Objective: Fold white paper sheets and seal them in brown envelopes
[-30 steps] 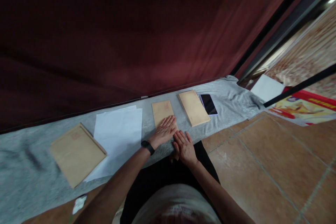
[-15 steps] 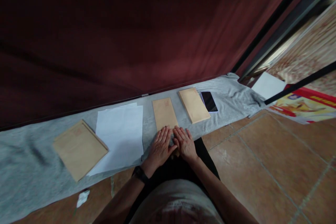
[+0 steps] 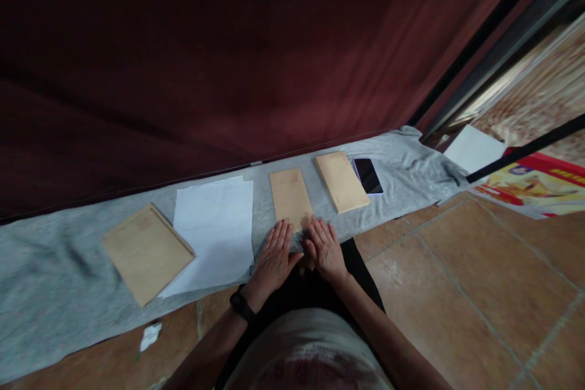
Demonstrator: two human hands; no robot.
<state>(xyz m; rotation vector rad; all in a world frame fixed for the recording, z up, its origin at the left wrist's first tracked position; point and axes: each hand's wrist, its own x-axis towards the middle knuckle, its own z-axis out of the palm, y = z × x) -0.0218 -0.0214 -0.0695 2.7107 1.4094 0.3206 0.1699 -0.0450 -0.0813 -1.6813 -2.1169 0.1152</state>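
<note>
A brown paper envelope (image 3: 290, 195) lies flat in front of me, its near end under my fingertips. My left hand (image 3: 274, 254) rests palm down on its near left corner, fingers stretched out and thumb pointing inward. On the near right corner lies my right hand (image 3: 325, 251), also flat with its fingers extended. A stack of similar envelopes (image 3: 342, 181) sits to the right, close to a dark-screened phone (image 3: 368, 176). White paper sheets (image 3: 217, 231) lie to the left, partly covered by another pile of brown envelopes (image 3: 148, 254).
A grey cloth (image 3: 41, 292) covers the long, narrow surface. Behind it rises a dark red curtain-like wall (image 3: 256, 61). On the right, a dark bar (image 3: 525, 149) crosses in front of a colourful printed box (image 3: 534, 186). A white scrap (image 3: 150, 336) lies on the tiled floor (image 3: 479, 280).
My hands have drawn slightly apart and the left has slid toward the envelope's near left corner. The view has shifted a little, moving the whole scene slightly right.
</note>
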